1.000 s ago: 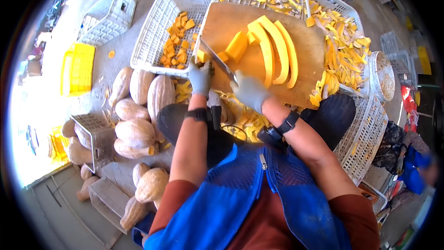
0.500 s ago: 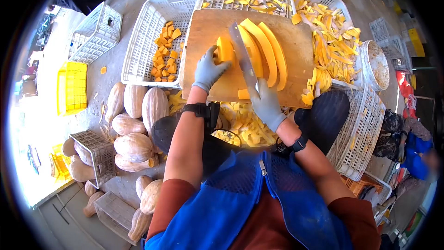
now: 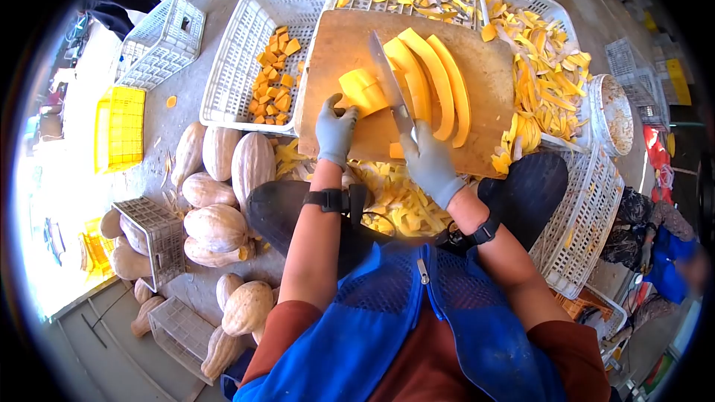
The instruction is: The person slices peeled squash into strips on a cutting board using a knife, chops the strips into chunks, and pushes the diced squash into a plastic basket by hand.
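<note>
My right hand [image 3: 433,167] in a grey glove grips a knife [image 3: 395,89], its long blade pointing away over the wooden cutting board [image 3: 335,52]. Left of the blade lies a cluster of cut pumpkin chunks [image 3: 363,93]. My left hand [image 3: 337,130], also gloved, is at the near left corner of these chunks, thumb and fingers apart and slightly curled; it holds nothing I can see. Several long peeled pumpkin slices [image 3: 441,85] lie side by side to the right of the blade. A small pumpkin piece [image 3: 396,150] sits by the knife's handle end.
A white crate [image 3: 223,67] with pumpkin cubes [image 3: 275,85] stands left of the board. Peelings [image 3: 540,59] fill a crate at right, beside a white bucket [image 3: 612,115]. Whole pumpkins [image 3: 216,227] lie on the floor at left. A person in blue [image 3: 670,260] is at far right.
The pumpkin piece under my left hand now shows as separated chunks leaning over. My left hand has drawn back toward me, its fingers off the top. The knife stays in my right hand.
</note>
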Action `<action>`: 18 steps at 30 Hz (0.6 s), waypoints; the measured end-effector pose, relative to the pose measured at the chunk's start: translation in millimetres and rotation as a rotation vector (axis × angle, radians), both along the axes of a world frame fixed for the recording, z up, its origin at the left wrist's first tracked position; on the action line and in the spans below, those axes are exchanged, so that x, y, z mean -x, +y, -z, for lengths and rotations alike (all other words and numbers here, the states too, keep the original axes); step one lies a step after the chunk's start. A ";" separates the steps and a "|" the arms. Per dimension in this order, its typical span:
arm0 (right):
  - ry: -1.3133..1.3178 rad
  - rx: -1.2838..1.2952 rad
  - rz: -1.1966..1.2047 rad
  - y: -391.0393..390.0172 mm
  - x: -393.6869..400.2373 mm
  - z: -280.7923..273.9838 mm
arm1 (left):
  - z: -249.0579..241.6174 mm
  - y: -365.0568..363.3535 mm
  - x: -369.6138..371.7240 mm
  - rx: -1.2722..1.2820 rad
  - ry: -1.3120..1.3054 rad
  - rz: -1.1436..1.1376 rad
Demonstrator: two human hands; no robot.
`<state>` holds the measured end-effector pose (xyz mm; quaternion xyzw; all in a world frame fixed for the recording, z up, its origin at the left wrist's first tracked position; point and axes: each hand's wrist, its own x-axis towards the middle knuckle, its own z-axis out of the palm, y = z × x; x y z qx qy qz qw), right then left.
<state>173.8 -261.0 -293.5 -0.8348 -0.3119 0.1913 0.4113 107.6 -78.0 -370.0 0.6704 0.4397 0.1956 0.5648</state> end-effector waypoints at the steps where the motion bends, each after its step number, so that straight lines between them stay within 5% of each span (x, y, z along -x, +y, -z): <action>1: -0.006 0.036 -0.017 2.1 -2.3 -5.5 | 5.5 2.2 0.2 0.044 -0.081 -0.016; 4: -0.043 0.120 -0.118 10.7 -8.2 -15.8 | 8.0 4.5 3.2 0.150 -0.244 -0.056; 7: -0.005 0.208 -0.172 21.9 -10.3 -21.3 | 11.6 13.7 -4.8 -0.428 -0.076 -0.045; 10: 0.069 0.266 -0.209 29.9 -13.8 -21.8 | 16.1 21.5 -22.6 -0.746 0.013 -0.004; 18: 0.023 0.366 -0.256 57.7 -27.9 -26.4 | 23.0 7.7 -43.0 -0.838 0.191 -0.076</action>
